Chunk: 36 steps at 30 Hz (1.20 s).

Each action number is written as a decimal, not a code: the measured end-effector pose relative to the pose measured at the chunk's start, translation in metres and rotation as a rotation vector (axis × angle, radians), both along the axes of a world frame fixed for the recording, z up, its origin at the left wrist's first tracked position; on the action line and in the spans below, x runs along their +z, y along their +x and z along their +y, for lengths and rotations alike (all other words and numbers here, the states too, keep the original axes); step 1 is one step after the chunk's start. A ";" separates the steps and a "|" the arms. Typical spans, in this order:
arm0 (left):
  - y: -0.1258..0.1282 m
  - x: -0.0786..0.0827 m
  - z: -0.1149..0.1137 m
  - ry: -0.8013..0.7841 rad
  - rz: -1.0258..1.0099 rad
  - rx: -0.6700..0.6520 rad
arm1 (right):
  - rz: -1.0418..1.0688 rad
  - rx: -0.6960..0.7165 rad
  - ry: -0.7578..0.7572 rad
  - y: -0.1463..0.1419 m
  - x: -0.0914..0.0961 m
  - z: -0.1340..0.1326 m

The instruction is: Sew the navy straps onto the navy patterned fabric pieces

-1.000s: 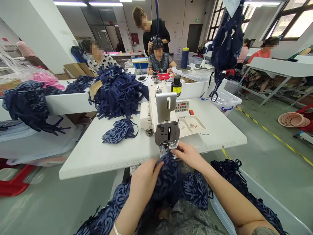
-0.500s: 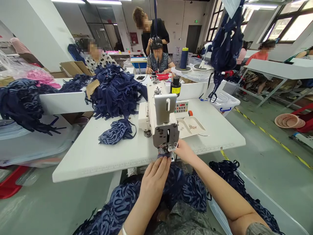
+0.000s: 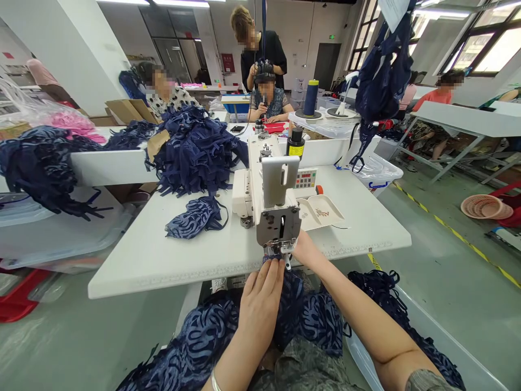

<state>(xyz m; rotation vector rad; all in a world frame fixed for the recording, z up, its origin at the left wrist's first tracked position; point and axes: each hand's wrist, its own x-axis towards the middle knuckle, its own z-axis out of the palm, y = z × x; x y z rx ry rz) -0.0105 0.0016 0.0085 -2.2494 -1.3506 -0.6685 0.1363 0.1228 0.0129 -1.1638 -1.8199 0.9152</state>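
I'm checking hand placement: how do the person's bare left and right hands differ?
The bare left hand lies palm-down, fingers extended, on dark-blue fabric; the bare right hand is beside the white sewing machine, fingertips hidden. The left wrist wears a pale bangle; the right wrist shows none. Both are near the machine.

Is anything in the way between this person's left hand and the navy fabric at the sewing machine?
Nothing visible: the left hand lies directly on the navy fabric at the sewing machine. The right hand has its fingers hidden behind the machine, so I can't tell there.
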 end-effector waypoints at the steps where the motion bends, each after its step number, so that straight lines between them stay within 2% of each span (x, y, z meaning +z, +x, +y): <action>1: 0.000 0.000 0.000 0.000 -0.002 0.001 | 0.005 -0.006 0.000 0.000 0.000 0.000; 14: -0.001 0.000 0.001 0.009 0.016 0.010 | 0.028 -0.038 -0.040 0.000 0.007 -0.007; 20: 0.000 -0.005 0.001 -0.013 -0.006 0.000 | -0.016 -0.118 0.152 0.011 0.008 -0.039; 22: -0.001 -0.005 0.004 -0.024 -0.031 -0.023 | -0.044 -0.149 0.076 0.015 0.005 -0.056; 24: -0.004 -0.003 0.006 -0.049 -0.072 -0.053 | -0.089 -0.072 -0.099 0.018 0.000 -0.072; 26: -0.011 -0.004 0.004 -0.132 -0.152 -0.110 | -0.105 0.100 -0.261 0.021 -0.005 -0.085; 28: -0.021 -0.011 -0.005 -0.285 -0.262 -0.229 | -0.037 0.220 -0.349 0.027 -0.013 -0.097; 29: -0.026 -0.018 -0.012 -0.371 -0.327 -0.291 | 0.029 0.226 -0.382 0.031 -0.018 -0.103; 31: -0.034 -0.036 -0.030 -0.545 -0.484 -0.349 | 0.200 0.152 -0.445 0.043 -0.028 -0.114; 33: -0.036 -0.055 -0.046 -0.715 -0.701 -0.281 | 0.368 0.088 -0.509 0.056 -0.039 -0.126; 34: -0.037 -0.062 -0.051 -0.800 -0.812 -0.233 | 0.422 0.108 -0.531 0.062 -0.043 -0.131; 36: -0.041 -0.066 -0.057 -0.901 -0.981 -0.149 | 0.406 0.257 -0.552 0.069 -0.048 -0.139</action>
